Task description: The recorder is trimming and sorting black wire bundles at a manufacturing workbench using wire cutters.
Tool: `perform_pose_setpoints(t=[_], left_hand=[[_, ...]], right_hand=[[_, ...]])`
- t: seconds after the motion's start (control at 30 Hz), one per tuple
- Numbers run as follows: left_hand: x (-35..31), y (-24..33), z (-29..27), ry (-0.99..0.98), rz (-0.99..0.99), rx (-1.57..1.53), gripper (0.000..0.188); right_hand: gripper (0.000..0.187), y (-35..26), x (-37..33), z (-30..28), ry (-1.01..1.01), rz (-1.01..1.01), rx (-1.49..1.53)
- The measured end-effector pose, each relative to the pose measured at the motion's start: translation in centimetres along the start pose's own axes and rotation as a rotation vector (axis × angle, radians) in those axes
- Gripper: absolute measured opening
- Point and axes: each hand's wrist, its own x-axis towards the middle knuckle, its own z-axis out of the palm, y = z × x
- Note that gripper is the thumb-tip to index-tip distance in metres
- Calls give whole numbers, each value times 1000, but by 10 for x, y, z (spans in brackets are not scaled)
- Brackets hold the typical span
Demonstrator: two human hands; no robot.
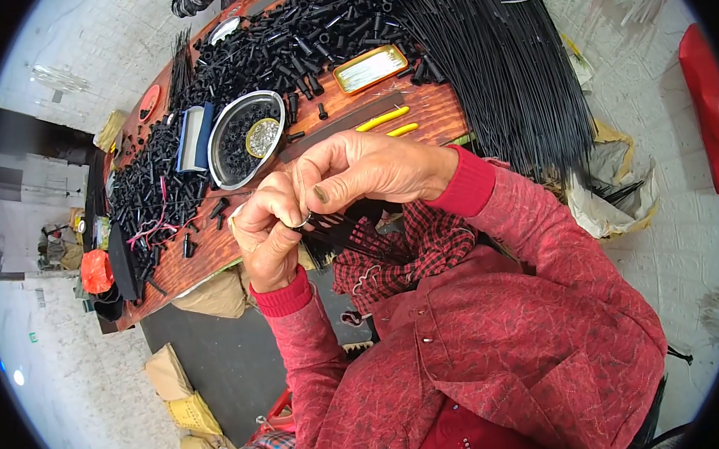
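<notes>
Your left hand (268, 232) is raised in front of your body, thumb and forefinger pinched together on a small, dark, partly shiny piece (303, 222). Your right hand (372, 168) meets it from the other side, fingers curled, thumb tip just beside the piece; whether these fingertips also grip it cannot be told. The piece is thus at the meeting of both hands, short of the near edge of the red-brown wood-grained table (439, 104). Thin black strands (356, 237) show beneath your hands, above a red-and-black checked cloth (427, 249).

Beyond your hands, on the table: a round silver metal dish (212, 151) of small black pieces, with a small round yellow container (249, 139) of silvery bits inside it; a yellow rectangular tray (377, 80) of thin pale slivers; and a tool with two yellow handles (383, 118). Black tubular pieces (299, 51) lie heaped behind, with long thin black rods (506, 67) bundled at right
</notes>
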Motion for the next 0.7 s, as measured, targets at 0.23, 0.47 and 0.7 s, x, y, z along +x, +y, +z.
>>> perform_pose_setpoints(t=[0.23,0.47,0.7], left_hand=[[1,0,2,-13,-18,-35,33],[-2,0,-1,-11,-7,-16,32],[5,2,3,-43,67,53,31]], right_hand=[[22,-10,-1,-4,-75,-1,-127],[24,-17,-6,5,5,88,-141],[25,-19,-6,9,3,106,-120]])
